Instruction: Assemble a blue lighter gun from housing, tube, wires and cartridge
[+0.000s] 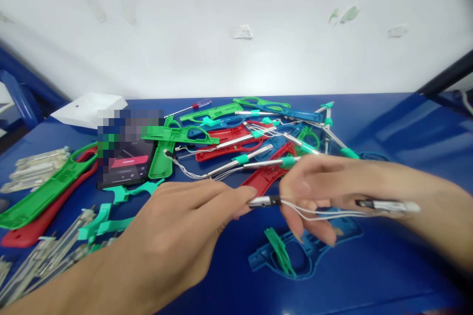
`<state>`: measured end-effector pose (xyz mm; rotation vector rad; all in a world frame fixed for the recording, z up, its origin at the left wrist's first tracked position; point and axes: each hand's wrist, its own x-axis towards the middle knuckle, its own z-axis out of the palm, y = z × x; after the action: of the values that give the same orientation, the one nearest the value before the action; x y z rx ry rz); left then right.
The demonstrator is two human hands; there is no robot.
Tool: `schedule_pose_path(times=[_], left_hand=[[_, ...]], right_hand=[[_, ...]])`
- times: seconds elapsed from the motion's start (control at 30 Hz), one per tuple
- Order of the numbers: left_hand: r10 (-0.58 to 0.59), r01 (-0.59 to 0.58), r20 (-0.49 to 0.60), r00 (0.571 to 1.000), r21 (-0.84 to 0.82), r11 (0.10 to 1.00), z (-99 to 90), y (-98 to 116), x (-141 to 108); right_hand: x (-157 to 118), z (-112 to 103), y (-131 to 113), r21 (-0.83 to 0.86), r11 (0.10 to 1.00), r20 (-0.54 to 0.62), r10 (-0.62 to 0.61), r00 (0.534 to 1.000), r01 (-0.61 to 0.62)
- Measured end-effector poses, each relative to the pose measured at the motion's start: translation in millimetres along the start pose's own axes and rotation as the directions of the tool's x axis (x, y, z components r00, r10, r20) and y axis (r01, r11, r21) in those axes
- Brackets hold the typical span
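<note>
My left hand point(185, 231) is closed, its thumb and fingers pinching a short silver metal rod point(261, 201) with a black end piece. Two thin white wires point(314, 214) run right from that black end to a black and silver tip point(388, 205) over my right wrist. Close behind the wires, my right hand point(314, 197) has loosely bent fingers, the lower ones apart; I see nothing gripped in them. Contact with the black end is unclear. Below it lies a blue plastic casing half point(318, 256), with a green strip point(281, 251) across its loop.
Green casing halves point(210, 110), red casing halves point(236, 133) and wired silver tubes point(244, 160) crowd the back. On the left are a phone point(127, 157), clear tube pieces point(55, 251) and teal clips point(99, 221). Behind stand a screwdriver point(199, 104) and a white box point(86, 108).
</note>
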<state>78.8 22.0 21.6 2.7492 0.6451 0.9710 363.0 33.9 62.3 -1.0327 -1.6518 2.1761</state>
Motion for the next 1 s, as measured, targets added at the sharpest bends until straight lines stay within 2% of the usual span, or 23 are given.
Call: schedule_pose_path(times=[0.1, 0.17, 0.67, 0.8, 1.0], left_hand=[[0.011, -0.010, -0.010, 1.000, 0.019, 1.000, 0.7, 0.5, -0.1], [0.031, -0.030, -0.015, 0.999, 0.031, 0.999, 1.4, -0.4, -1.4], [0.027, -0.025, -0.020, 0.999, 0.073, 0.997, 1.9, -0.3, -2.3], [0.044, -0.041, -0.023, 0.999, 0.135, 0.990, 0.5, -2.2, -3.4], [-0.005, 0.012, -0.032, 0.999, 0.214, 0.977, 1.8, 1.4, -3.4]], right_hand=[[0.2, -2.8, 3.2, 0.009, 1.000, 0.072, -0.004, 0.997, 0.003], [-0.4, -3.4, 5.4, -0.004, 1.000, 0.080, -0.016, 0.997, 0.016], [-4.2, 1.6, 5.8, -0.128, 0.992, -0.064, -0.008, 0.998, 0.000], [-4.5, 3.1, 6.4, -0.105, 0.994, -0.096, -0.015, 0.995, 0.004], [1.1, 0.1, 13.0, -0.068, 0.997, -0.123, -0.045, 0.991, 0.037]])
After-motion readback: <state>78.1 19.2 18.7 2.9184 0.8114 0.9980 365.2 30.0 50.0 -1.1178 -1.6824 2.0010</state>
